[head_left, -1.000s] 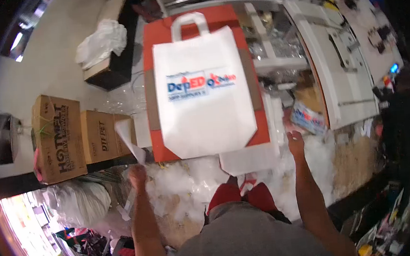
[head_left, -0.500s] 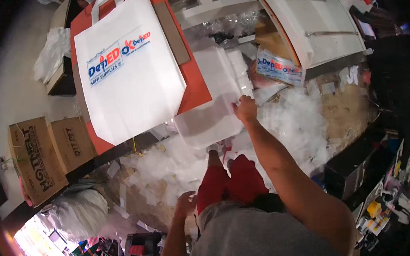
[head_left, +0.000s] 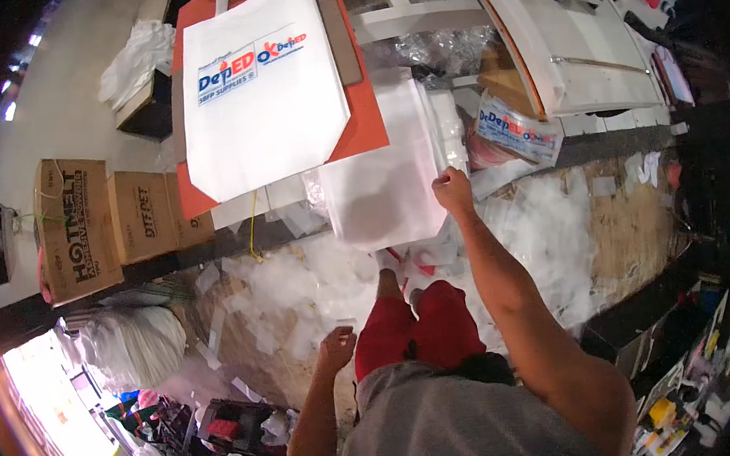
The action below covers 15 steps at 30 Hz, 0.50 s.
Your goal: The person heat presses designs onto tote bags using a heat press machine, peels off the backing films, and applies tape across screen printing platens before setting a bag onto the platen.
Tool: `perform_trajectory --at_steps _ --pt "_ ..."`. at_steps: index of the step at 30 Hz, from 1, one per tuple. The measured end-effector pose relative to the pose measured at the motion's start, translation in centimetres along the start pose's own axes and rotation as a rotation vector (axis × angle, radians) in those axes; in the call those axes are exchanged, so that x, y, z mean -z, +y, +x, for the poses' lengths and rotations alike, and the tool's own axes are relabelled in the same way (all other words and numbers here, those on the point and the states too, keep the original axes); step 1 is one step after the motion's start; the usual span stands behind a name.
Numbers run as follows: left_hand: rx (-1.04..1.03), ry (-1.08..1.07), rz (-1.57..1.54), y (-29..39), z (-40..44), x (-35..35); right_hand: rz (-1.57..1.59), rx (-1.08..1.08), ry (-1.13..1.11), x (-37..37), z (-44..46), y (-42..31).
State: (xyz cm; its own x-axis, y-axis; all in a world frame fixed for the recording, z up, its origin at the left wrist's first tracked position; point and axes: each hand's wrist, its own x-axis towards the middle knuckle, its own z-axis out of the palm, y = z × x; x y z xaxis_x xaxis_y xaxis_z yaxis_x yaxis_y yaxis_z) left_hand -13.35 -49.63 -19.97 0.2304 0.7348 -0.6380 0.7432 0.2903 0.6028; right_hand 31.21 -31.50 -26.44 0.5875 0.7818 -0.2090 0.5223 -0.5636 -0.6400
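A white bag printed with DepED lettering [head_left: 267, 133] lies on a red board [head_left: 365, 125] at the upper left of centre. Right of it and lower down is a stack of plain white bags [head_left: 383, 184]. My right hand [head_left: 452, 192] is at that stack's right edge, its fingers closed on the edge of a white bag. Near my left thigh, my left hand [head_left: 338, 348] hangs with its fingers curled in; what it holds, if anything, is too small to make out.
Cardboard boxes [head_left: 78, 229] stand at the left. A printed bag [head_left: 516, 130] lies below a white machine [head_left: 582, 48] at the right. White scraps [head_left: 537, 240] cover the floor. Plastic-wrapped bundles [head_left: 134, 345] and clutter sit lower left.
The view has swung right. My left hand has dropped from beside the board to near my thigh, and the white piece by it is gone. My right hand has come to the plain stack.
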Motion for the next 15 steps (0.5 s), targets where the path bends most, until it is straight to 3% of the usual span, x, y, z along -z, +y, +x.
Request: perform_trajectory --at_steps 1,3,5,6,9,10,11,13,15 --pt "-0.005 0.005 -0.001 -0.6 0.5 -0.6 0.065 -0.03 -0.044 1.1 -0.5 -0.9" --pt "0.03 0.13 -0.199 1.9 3.3 -1.0 0.359 -0.131 -0.335 5.3 -2.8 -1.9" --pt "0.344 0.074 -0.742 9.6 3.6 1.4 0.846 -0.204 -0.39 9.3 -6.8 -1.2" --pt "0.373 -0.001 -0.929 11.5 4.2 2.3 0.908 -0.236 -0.399 12.5 -8.9 -2.1" --pt "0.21 -0.178 -1.181 14.2 5.8 2.7 1.115 -0.344 -0.303 21.0 -14.4 -6.9" --pt "0.11 -0.216 -0.958 16.3 5.6 3.9 0.968 -0.321 -0.29 22.9 -15.3 -6.8" --pt "0.086 -0.192 -0.971 18.2 4.9 5.5 0.823 -0.297 -0.272 24.7 -15.7 -6.9" --pt "-0.16 -0.003 -0.7 22.3 2.8 9.4 0.607 -0.091 -0.205 28.4 -16.1 -9.7" --pt "-0.467 0.263 -0.366 27.8 0.2 15.7 0.775 0.169 -0.15 30.0 -14.4 -11.6"
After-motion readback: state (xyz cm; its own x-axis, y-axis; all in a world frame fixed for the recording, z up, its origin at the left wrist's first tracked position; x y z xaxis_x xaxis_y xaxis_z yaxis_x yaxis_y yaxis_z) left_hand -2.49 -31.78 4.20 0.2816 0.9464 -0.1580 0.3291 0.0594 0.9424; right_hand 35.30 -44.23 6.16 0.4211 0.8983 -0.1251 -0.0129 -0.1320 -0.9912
